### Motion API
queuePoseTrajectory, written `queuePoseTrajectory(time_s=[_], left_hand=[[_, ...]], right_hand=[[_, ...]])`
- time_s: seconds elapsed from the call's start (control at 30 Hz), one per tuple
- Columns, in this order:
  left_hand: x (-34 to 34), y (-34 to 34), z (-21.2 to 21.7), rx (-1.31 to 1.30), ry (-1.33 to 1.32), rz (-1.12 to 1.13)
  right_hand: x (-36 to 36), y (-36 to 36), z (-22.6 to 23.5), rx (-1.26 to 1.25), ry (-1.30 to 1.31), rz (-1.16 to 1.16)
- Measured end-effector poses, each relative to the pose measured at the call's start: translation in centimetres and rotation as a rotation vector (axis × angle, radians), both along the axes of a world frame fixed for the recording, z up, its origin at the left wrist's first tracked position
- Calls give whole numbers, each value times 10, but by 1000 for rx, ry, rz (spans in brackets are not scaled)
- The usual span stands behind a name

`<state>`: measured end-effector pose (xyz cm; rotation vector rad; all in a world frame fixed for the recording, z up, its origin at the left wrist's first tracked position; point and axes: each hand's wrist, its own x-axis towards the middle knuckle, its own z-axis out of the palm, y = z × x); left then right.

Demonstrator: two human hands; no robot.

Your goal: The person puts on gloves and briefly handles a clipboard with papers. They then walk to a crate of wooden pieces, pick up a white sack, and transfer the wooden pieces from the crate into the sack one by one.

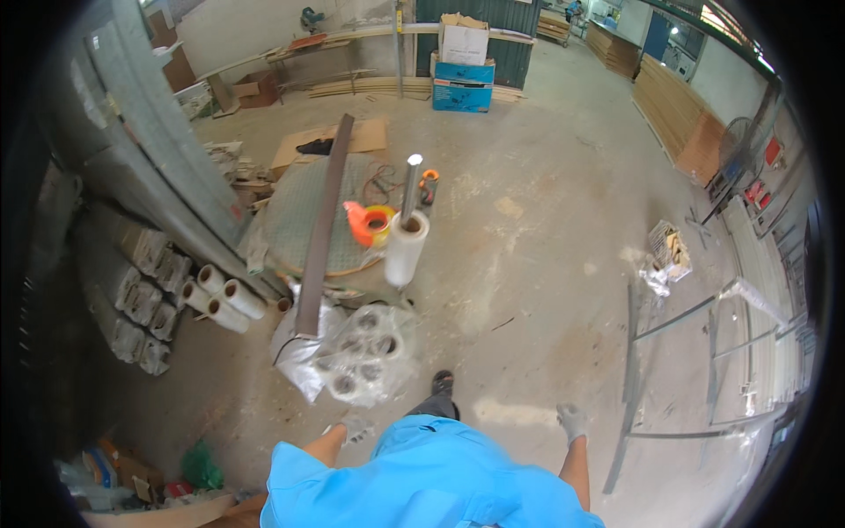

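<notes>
My left hand [356, 429], in a pale grey glove, hangs beside my body with its fingers loosely apart and holds nothing. Nearest to it is a bundle of rolls [365, 348] wrapped in clear plastic. My right hand [572, 422], gloved the same way, swings out over the floor; its fingers look open, with nothing in them. Ahead on the left, a long brown bar [326, 220] lies across a round table [286, 211]. Close by are an upright roll of white film [407, 251] with a silver tube in it and an orange tape dispenser [361, 227].
Metal frame racks [673, 434] stand to the right, past a basket of scraps [671, 251]. White film rolls [231, 304] and wrapped bundles [145, 299] sit at left beside a steel column [167, 132]. Blue boxes [462, 86] are ahead; stacked boards [673, 110] line the right wall.
</notes>
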<state>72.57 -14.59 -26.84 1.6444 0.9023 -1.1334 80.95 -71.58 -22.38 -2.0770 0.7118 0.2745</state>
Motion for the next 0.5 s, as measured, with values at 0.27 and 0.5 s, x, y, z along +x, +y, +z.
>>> queuePoseTrajectory(time_s=[0.27, 0.5], left_hand=[[283, -107, 21, -170, -303, 6], [442, -177, -46, 22, -426, -151]], right_hand=[[20, -67, -60, 495, 151, -485], [209, -87, -110, 508, 339, -404]])
